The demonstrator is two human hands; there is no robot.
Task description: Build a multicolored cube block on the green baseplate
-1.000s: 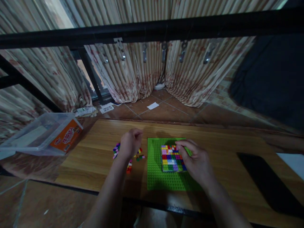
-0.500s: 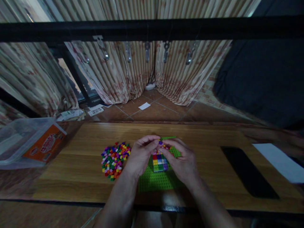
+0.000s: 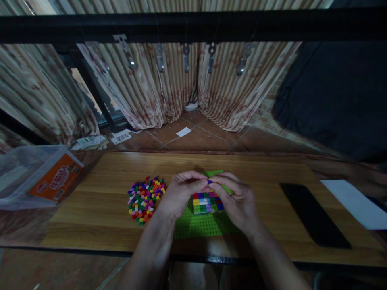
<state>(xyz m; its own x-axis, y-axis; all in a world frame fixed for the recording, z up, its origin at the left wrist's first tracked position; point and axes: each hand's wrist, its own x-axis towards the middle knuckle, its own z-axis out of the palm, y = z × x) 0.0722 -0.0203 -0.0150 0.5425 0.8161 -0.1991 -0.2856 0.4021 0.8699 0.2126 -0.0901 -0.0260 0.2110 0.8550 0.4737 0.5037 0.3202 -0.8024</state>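
Note:
My left hand (image 3: 179, 193) and my right hand (image 3: 237, 197) meet fingertip to fingertip over the green studded baseplate (image 3: 199, 229). Between their pinched thumbs and forefingers shows a small purple toy brick (image 3: 209, 182), gripped from both sides. Just below the fingers, a block of coloured bricks (image 3: 205, 203) in rows of red, yellow, white, blue, green and purple sits on the baseplate. Its far part is hidden behind my hands. Left of my left hand lies a loose pile of small coloured bricks (image 3: 145, 201) on the wooden table.
The wooden table (image 3: 99, 209) carries a black flat slab (image 3: 314, 215) at the right, with a white sheet (image 3: 353, 203) beyond it. A clear plastic tub (image 3: 21, 173) with an orange label stands at the left. Curtains (image 3: 145, 88) hang behind a dark horizontal bar (image 3: 193, 26).
Both hands have shifted slightly right, still pinching the purple brick. More of the brick block's right side shows beneath them. The whole view has moved a little.

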